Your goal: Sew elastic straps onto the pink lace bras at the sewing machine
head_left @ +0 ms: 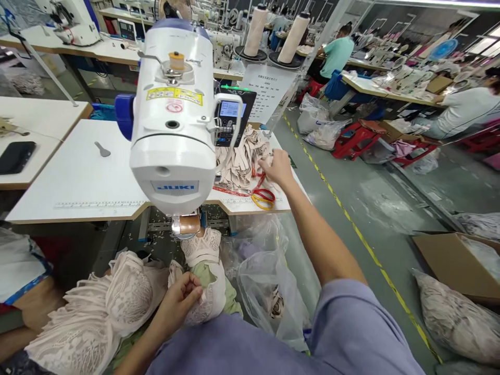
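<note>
My left hand (182, 301) is closed on a pale pink lace garment (128, 302) that lies heaped in my lap below the head of a white JUKI sewing machine (172, 120). My right hand (278, 167) reaches out to the right end of the white sewing table (78, 177). Its fingers curl over a pile of beige fabric pieces (244, 159), beside red and yellow scissor handles (263, 198). I cannot make out what the right fingers pinch, if anything.
A clear plastic bag (269, 281) hangs under the table's right end. A cardboard box (457, 260) and filled bags (457, 317) sit on the floor at right. Thread cones (292, 39) stand behind the machine. Other people work at tables beyond the yellow floor line (351, 224).
</note>
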{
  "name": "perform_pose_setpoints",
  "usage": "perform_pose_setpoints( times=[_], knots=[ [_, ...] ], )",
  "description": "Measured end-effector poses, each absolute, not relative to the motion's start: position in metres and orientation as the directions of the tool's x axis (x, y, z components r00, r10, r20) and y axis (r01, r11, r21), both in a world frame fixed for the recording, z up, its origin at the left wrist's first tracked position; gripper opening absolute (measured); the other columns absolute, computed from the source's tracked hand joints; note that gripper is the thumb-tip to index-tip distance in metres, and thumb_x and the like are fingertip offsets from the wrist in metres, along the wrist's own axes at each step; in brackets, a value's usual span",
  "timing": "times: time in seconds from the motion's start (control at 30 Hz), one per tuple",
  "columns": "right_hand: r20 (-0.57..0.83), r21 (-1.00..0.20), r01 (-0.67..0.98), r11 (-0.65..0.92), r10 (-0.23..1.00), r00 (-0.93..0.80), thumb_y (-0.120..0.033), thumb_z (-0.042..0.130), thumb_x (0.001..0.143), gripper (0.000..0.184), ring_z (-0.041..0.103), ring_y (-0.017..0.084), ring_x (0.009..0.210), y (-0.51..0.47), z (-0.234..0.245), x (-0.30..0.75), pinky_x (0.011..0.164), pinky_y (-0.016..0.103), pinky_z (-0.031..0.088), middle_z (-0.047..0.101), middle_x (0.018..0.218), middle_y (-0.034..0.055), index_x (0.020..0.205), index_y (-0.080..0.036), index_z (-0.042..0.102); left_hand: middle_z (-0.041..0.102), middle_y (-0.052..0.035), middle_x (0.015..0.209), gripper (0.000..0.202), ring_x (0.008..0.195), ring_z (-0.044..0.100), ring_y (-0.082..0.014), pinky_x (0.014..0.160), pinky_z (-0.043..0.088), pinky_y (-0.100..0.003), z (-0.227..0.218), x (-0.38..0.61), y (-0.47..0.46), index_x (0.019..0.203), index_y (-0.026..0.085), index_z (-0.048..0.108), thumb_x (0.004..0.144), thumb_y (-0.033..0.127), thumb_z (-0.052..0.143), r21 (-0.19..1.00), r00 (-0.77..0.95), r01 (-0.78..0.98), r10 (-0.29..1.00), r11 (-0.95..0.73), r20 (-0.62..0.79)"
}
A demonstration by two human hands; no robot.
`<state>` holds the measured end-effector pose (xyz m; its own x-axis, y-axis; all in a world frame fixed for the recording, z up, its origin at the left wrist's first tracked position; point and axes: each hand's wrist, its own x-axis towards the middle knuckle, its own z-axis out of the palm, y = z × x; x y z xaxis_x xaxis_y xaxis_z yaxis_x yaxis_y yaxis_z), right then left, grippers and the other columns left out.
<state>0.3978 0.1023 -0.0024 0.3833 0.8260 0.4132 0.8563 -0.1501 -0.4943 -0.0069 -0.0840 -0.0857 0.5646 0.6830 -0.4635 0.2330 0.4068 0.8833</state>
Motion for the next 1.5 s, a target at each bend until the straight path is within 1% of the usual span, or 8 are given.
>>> perform_pose_setpoints(
  times=[0.23,0.5,0.8,0.97,1.1,1.23,1.33,1.5],
  knots=[
    [-0.164,-0.923,0.359,-0.141,0.986,-0.035,-0.046,0.062,0.089,0.025,0.062,0.019,0.081,-0.063,-0.073,0.258,0.078,0.034,0.048,0.067,0.09,0.0044,0.099,-0.023,0.063,0.06,-0.002,0.086,0.033,0.08,0.058,-0.017,0.074,0.047,-0.028,-0.079,-0.009,-0.069,0.11,0.019,0.058,0.086,0.041,0.065,0.923,0.496,0.241,0.779,0.3,-0.383],
    [-0.244,-0.969,0.064,-0.238,0.96,-0.134,-0.037,0.066,0.089,0.016,0.062,0.019,0.09,-0.099,-0.089,0.17,0.083,0.033,0.049,0.067,0.097,0.0039,0.098,-0.024,0.068,0.062,-0.0038,0.096,0.034,0.082,0.06,-0.0157,0.072,0.049,-0.026,-0.068,-0.012,-0.063,0.118,0.02,0.056,0.088,0.036,0.065,0.935,0.503,0.303,0.803,0.184,-0.321],
    [-0.193,-0.963,0.216,-0.158,0.97,-0.149,-0.03,0.063,0.088,0.01,0.054,0.017,0.075,-0.092,-0.079,0.166,0.068,0.029,0.041,0.062,0.083,0.0024,0.082,-0.024,0.066,0.064,-0.0048,0.097,0.039,0.084,0.061,-0.0173,0.072,0.049,-0.027,-0.061,-0.014,-0.06,0.122,0.02,0.053,0.089,0.038,0.062,0.909,0.511,0.389,0.787,0.148,-0.346],
    [-0.215,-0.975,0.067,-0.211,0.974,-0.076,-0.026,0.06,0.088,0.012,0.048,0.014,0.07,-0.096,-0.085,0.166,0.065,0.028,0.037,0.054,0.077,-0.0005,0.077,-0.023,0.059,0.053,0.0008,0.07,0.033,0.067,0.049,-0.015,0.061,0.037,-0.025,-0.064,-0.02,-0.049,0.077,0.018,0.058,0.091,0.048,0.057,0.816,0.61,0.573,0.707,-0.08,-0.359],
    [-0.287,-0.953,-0.068,-0.295,0.953,-0.098,-0.035,0.06,0.09,0.016,0.043,0.012,0.062,-0.095,-0.093,0.168,0.06,0.025,0.035,0.046,0.069,-0.0038,0.082,-0.022,0.058,0.041,0.0029,0.067,0.042,0.068,0.043,-0.0135,0.066,0.035,-0.025,-0.074,-0.021,-0.047,0.065,0.018,0.044,0.095,0.047,0.051,0.888,0.718,0.445,0.64,-0.12,-0.273],
    [-0.268,-0.96,0.138,-0.245,0.947,-0.179,-0.043,0.056,0.093,0.022,0.057,0.015,0.07,-0.081,-0.093,0.199,0.068,0.028,0.045,0.061,0.082,0.0,0.095,-0.023,0.063,0.038,0.0034,0.069,0.041,0.066,0.039,-0.0118,0.062,0.032,-0.024,-0.083,-0.018,-0.056,0.07,0.018,0.043,0.099,0.047,0.044,0.933,0.631,0.357,0.722,0.055,-0.284],
    [-0.166,-0.886,0.427,-0.18,0.984,0.07,-0.043,0.055,0.092,0.026,0.062,0.019,0.082,-0.061,-0.091,0.255,0.078,0.033,0.047,0.067,0.095,0.0056,0.102,-0.021,0.065,0.031,0.0047,0.066,0.044,0.061,0.031,-0.0104,0.058,0.026,-0.024,-0.083,-0.018,-0.058,0.067,0.019,0.036,0.098,0.05,0.045,0.92,0.571,0.368,0.748,0.135,-0.338],
    [0.142,-0.461,0.822,-0.334,0.887,0.44,-0.023,0.047,0.095,0.033,0.054,0.025,0.114,-0.019,-0.097,0.368,0.093,0.035,0.039,0.065,0.12,0.0204,0.118,-0.01,0.066,0.033,0.004,0.067,0.042,0.064,0.034,-0.011,0.061,0.027,-0.025,-0.073,-0.025,-0.052,0.068,0.019,0.037,0.096,0.048,0.046,0.922,0.527,0.375,0.796,0.097,-0.298]
  ],
)
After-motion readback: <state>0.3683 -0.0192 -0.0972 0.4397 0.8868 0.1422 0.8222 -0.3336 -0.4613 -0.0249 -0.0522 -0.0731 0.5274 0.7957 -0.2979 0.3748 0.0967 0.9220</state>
